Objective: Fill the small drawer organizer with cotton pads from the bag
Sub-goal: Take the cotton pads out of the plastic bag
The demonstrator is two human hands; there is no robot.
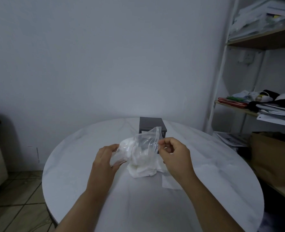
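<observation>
I see both hands holding the clear plastic bag (139,146) up above the round white table (71,164). My left hand (105,160) grips the bag's left edge, fingers curled around the film. My right hand (173,152) pinches the bag's right edge between thumb and fingertips, the other fingers curled in. White cotton pads (140,166) bulge from the bag's lower part, resting on the table. The dark drawer organizer (152,124) sits just behind the bag, towards the table's far edge.
</observation>
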